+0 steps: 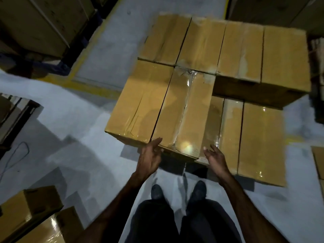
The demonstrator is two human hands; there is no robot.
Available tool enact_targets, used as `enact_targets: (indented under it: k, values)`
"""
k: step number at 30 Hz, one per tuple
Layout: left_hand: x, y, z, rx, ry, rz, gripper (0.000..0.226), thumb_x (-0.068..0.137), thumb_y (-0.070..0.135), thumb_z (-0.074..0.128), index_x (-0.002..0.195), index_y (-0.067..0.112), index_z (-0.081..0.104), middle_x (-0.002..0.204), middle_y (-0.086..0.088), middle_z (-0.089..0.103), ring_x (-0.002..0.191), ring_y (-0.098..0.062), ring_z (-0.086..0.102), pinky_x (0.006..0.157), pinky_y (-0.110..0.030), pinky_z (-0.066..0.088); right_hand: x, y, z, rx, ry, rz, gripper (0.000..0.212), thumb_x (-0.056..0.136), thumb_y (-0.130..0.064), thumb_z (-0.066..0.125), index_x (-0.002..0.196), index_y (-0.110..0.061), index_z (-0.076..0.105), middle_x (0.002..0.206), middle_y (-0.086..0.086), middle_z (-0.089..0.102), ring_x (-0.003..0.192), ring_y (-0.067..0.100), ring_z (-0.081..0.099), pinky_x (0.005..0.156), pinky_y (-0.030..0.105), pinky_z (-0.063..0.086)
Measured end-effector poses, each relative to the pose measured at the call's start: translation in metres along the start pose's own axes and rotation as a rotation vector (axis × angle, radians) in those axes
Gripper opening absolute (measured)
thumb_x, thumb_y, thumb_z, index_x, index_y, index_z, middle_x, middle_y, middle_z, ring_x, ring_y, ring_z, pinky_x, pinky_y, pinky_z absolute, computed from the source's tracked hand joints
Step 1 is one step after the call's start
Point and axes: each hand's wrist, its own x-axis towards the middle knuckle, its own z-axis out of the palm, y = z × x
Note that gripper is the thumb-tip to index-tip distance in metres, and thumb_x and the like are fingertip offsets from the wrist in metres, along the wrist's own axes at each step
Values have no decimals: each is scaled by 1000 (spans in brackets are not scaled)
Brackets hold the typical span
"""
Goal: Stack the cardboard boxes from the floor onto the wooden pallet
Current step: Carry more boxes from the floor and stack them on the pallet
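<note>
Left hand (151, 156), fingers relaxed, gripping nothing, at near left corner of upper box (182, 111). Box atop stack, directly ahead, long axis running away from viewer. Right hand (215, 157), likewise slack and empty, just beside near right corner. Pallet hidden.

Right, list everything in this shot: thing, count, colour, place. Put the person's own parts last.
Stacked cardboard boxes: at least eight tops showing, tan, taped, centre and right; near-right ones sit lower.
Front box: one, tan, clear tape along its top, nearest the hands.
Loose boxes: two, tan, bottom left on the floor.
Floor: grey, with a yellow painted line at upper left.
Dark cable: one, on the floor at left.
Large boxes: brown, top left, in shadow.
Shoes: two, dark, bottom centre.
Trousers: dark, bottom centre.
Left hand: open, fingertips at the front box's near edge.
Right hand: open, beside the front box's near right corner.
</note>
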Motion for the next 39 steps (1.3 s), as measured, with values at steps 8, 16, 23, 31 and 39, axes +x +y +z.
enact_targets:
  k: [8, 16, 23, 31, 39]
  values:
    - [-36, 102, 1, -155, 63, -153, 49, 101, 16, 69, 149, 16, 58, 146, 0, 63, 130, -12, 58, 102, -21, 47, -83, -57, -36, 164, 90, -82, 55, 104, -33, 64, 155, -21, 47, 157, 7, 52, 138, 30, 54, 113, 59, 46]
    - [-70, 172, 29, -224, 200, -204, 48, 100, 20, 71, 147, 21, 60, 146, 4, 63, 125, -13, 62, 86, -14, 48, -111, -89, -60, 140, -48, -241, 55, 105, -35, 61, 155, -22, 46, 159, 5, 48, 142, 26, 49, 116, 58, 43]
    - [-120, 229, 80, -349, 438, -334, 45, 100, 23, 72, 144, 21, 63, 139, 4, 67, 126, -14, 62, 91, -18, 50, -119, -96, -123, 78, -159, -325, 52, 105, -34, 63, 153, -22, 49, 151, 3, 55, 122, 12, 52, 112, 49, 47]
    - [-189, 257, 90, -295, 617, -389, 45, 99, 25, 73, 143, 21, 65, 137, 7, 68, 123, -13, 65, 93, -22, 48, -145, -74, -151, 9, -291, -353, 48, 104, -36, 63, 150, -23, 53, 140, -3, 60, 122, 14, 55, 112, 53, 49]
    - [-268, 247, 84, -248, 791, -437, 46, 100, 28, 72, 144, 18, 64, 140, 4, 68, 118, -16, 69, 102, -35, 53, -198, -55, -126, -132, -436, -442, 43, 105, -32, 63, 147, -20, 56, 124, -9, 58, 114, 12, 56, 94, 33, 49]
